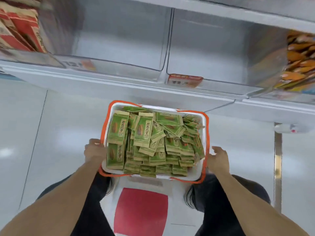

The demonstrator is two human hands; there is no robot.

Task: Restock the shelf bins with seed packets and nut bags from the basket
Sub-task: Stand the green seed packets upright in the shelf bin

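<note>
Head view: my left hand (94,151) grips the basket (203,132) rim, right hand (219,159) open beside it; next, green packets (144,133) go into the empty bins (119,40) above it.

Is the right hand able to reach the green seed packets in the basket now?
Probably yes. The right hand is open beside the basket, and the green seed packets lie uncovered on top, with nothing between.

A pale glossy floor (56,133), a white bottle (294,128) lying at right, and a red-and-white top (141,212)
</note>
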